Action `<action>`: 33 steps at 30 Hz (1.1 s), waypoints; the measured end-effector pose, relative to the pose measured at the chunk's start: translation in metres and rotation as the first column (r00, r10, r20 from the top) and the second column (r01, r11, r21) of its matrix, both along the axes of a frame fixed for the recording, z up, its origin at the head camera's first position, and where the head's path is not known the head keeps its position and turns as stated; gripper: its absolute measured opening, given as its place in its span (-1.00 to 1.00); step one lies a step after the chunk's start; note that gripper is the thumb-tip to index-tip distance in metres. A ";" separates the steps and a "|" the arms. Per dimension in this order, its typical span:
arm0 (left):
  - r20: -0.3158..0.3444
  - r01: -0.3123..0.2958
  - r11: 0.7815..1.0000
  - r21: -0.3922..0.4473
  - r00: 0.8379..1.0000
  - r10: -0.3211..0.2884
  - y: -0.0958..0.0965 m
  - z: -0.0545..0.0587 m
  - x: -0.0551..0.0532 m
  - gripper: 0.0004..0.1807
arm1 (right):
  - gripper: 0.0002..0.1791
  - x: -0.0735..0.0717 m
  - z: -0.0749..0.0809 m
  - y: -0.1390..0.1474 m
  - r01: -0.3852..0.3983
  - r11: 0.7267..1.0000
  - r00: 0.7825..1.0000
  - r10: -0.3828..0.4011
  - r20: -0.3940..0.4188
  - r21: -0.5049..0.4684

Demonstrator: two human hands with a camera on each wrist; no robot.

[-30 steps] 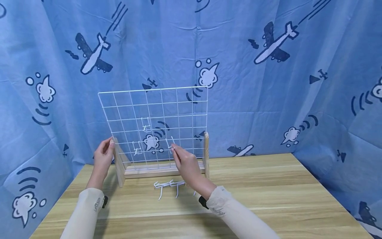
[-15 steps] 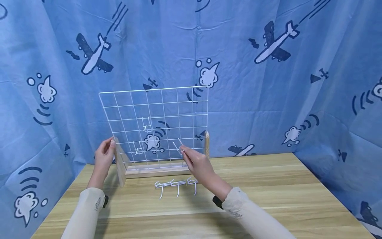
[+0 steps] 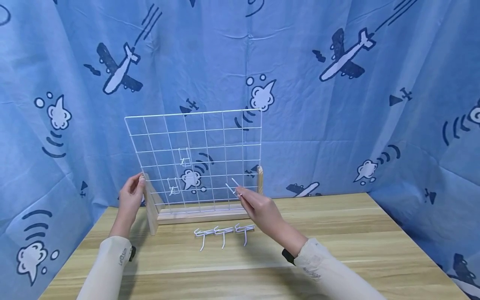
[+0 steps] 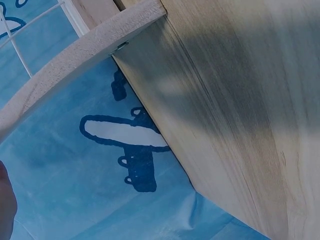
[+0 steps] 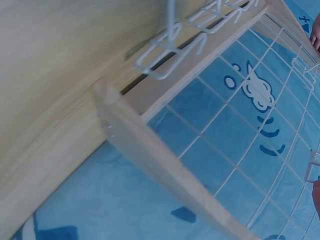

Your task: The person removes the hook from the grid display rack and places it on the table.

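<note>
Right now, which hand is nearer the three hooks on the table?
Right: the right hand is near the rightmost hook; the left hand is farther leftward, at a wooden post.

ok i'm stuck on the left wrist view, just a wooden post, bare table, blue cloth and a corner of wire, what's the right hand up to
Observer: The right hand pinches a white hook in front of the wire grid.
Operator: anything hung on the grid yet
Observer: Yes, two hooks hang there, an upper hook and a lower hook a little to its left.
Operator: and any spare ones lying about
Observer: Three more hooks lie in a row on the table, in front of the stand's wooden base.
</note>
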State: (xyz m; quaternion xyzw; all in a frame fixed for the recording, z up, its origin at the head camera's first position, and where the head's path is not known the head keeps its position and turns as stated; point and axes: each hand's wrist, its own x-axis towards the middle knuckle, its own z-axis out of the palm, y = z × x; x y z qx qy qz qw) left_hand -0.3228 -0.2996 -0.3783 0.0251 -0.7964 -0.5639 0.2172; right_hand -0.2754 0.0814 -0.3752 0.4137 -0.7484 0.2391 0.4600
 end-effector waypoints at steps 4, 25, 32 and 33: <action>-0.002 0.002 1.000 -0.005 1.000 -0.002 0.000 0.000 0.000 -0.43 | -0.76 0.002 -0.004 0.008 -0.004 1.000 1.000 0.004 -0.030 0.025; -0.011 0.012 1.000 -0.011 1.000 -0.012 0.000 0.003 0.000 -0.42 | -0.65 0.009 -0.022 0.032 -0.037 0.976 0.996 0.052 -0.067 0.216; -0.014 0.003 1.000 -0.004 1.000 -0.003 0.000 0.001 0.000 -0.44 | -0.61 0.013 -0.030 0.034 -0.069 0.961 0.993 0.091 -0.072 0.267; -0.015 0.003 1.000 -0.002 1.000 -0.003 0.000 0.000 0.000 -0.44 | -0.61 0.013 -0.031 0.034 -0.068 0.960 0.993 0.092 -0.076 0.270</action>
